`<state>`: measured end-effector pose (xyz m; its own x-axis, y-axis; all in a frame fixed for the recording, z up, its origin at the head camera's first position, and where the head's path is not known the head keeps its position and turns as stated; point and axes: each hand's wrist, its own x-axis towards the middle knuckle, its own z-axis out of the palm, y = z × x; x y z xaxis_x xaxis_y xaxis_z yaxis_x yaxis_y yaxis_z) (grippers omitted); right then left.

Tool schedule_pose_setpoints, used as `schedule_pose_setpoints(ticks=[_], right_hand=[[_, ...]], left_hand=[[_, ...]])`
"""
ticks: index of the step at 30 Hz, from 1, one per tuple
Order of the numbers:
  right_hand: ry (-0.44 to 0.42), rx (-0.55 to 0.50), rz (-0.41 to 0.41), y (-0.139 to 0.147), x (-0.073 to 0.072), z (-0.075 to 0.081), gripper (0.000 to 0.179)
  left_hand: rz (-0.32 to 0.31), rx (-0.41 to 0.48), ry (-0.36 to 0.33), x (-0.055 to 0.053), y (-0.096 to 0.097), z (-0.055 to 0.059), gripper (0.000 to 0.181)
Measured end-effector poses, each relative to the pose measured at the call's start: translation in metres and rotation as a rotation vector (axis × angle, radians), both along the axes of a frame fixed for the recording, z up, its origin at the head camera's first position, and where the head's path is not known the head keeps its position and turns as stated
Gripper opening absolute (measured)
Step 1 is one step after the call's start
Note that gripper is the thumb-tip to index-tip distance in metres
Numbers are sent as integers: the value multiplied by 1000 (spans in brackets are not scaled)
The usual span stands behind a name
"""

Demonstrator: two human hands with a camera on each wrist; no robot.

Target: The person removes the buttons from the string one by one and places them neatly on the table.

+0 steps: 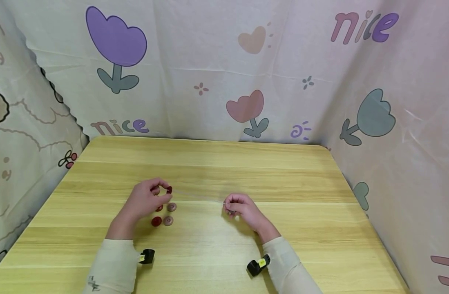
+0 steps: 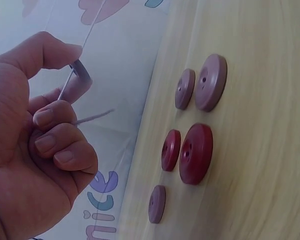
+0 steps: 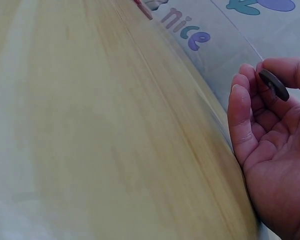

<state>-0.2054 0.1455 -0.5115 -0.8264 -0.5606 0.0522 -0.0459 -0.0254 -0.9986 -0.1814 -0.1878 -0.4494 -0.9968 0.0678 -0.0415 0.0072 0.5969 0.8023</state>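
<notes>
My left hand point(image 1: 145, 198) pinches a dark button point(image 2: 81, 73) between thumb and index finger, its other fingers curled toward the palm. A pale thread point(image 2: 92, 27) passes by this button, and a short loose end sticks out past the curled fingers. Stretched nearly straight, the thread runs across to my right hand point(image 1: 242, 208). There the thumb and index finger pinch another dark button point(image 3: 273, 85), held a little above the table. Below the left hand lie red buttons point(image 2: 196, 154) and mauve buttons point(image 2: 211, 82), flat on the wood.
The wooden table point(image 1: 283, 175) reaches back to a patterned cloth point(image 1: 195, 49) that hangs behind it and at both sides. Black wrist cameras point(image 1: 148, 256) are strapped over the light sleeves point(image 1: 112, 265).
</notes>
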Motion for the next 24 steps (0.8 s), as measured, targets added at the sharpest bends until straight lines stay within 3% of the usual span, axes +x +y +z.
schedule_pose_setpoints(ticks=[24], right_hand=[[2,6,1,0,0,1,21]], left_hand=[[23,-44,44,7,-20,2,23]])
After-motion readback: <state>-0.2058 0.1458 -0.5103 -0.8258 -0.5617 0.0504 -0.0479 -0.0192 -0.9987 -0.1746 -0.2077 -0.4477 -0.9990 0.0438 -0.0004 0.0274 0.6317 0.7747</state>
